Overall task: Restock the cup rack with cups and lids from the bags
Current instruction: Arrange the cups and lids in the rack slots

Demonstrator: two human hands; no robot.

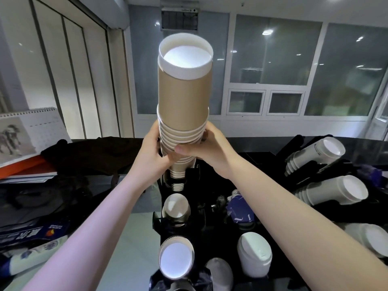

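While both hands' grips, left hand (154,153) and right hand (206,148), clamp the brown cup stack (182,106), white cup stacks (315,156) lie beside the rack (195,175).

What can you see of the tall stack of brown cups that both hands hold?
The stack of brown paper cups stands upside down, nested, white bases up, white rims banded near the grip. The left hand and right hand curl round its middle. Its lower end enters the top slot of the black cup rack.

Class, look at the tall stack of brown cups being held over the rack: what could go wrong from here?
1. Both hands, left hand and right hand, grip the brown cup stack low down, so its tall top may tip.
2. Its lower end, at the black rack slot, could snag and jam.
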